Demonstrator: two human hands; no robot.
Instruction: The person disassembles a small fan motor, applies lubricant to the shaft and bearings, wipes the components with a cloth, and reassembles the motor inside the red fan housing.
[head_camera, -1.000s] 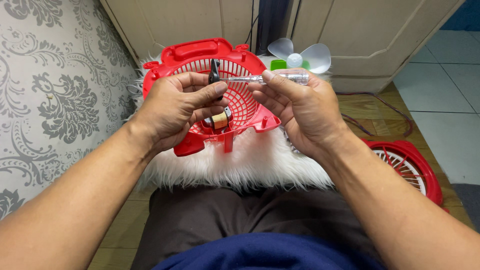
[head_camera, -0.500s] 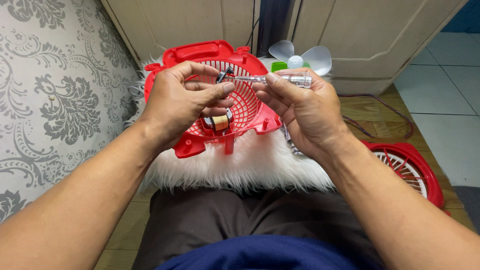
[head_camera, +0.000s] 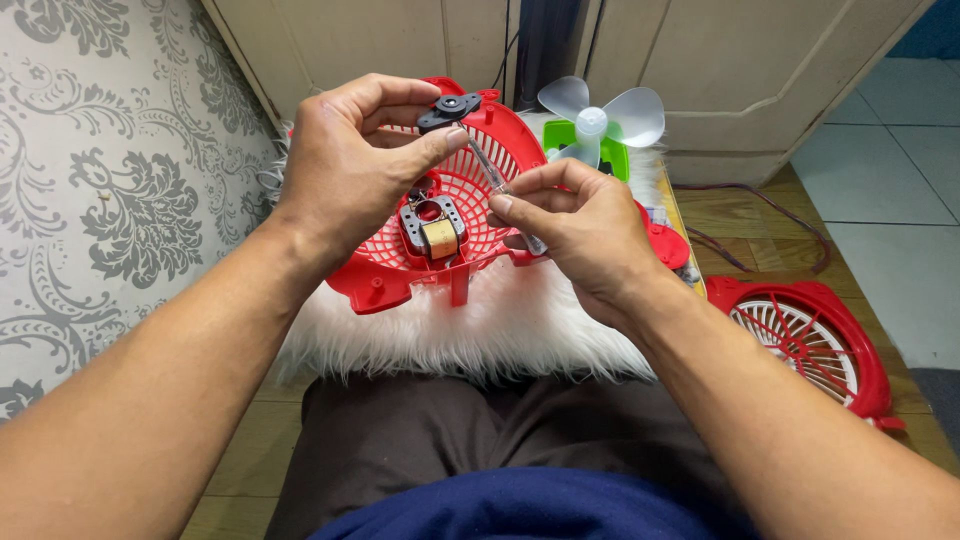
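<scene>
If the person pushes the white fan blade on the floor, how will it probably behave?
The white fan blade looks like thin plastic, so probably light and easy to slide. Its three wide vanes seem slightly flexible and could bend or crack under force. Standing on the green part, it might tip.

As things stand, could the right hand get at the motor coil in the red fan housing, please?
Probably yes: the right hand sits just beside the motor coil, nothing covering it, though its fingers are busy pinching a screwdriver.
</scene>
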